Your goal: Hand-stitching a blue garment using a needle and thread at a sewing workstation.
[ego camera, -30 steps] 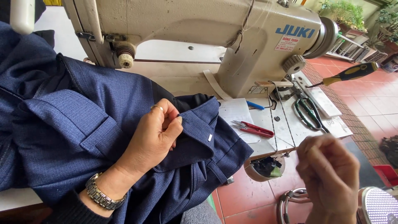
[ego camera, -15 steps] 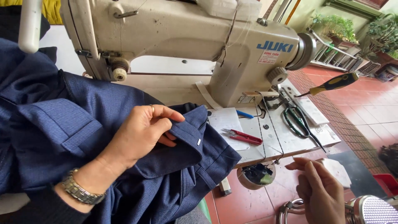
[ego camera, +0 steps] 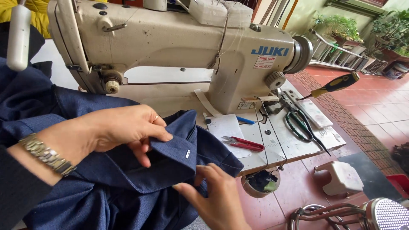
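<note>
Lying bunched across the near left of the sewing table, the navy blue garment spills over the table's near edge, one folded flap with a small white buttonhole mark turned up at its middle. The left hand, a metal watch on its wrist, rests on top of the cloth with fingers curled together, pinching the flap's edge between thumb and fingers. The right hand comes up from below at the near edge, fingers bent and closed on the lower fold of the same flap. Just right of the garment lie a white paper slip, red thread snips and, farther right, dark-handled scissors. Behind everything stands the cream industrial sewing machine. A screwdriver with a yellow and black handle juts out at the far right, above the red tiled floor.
</note>
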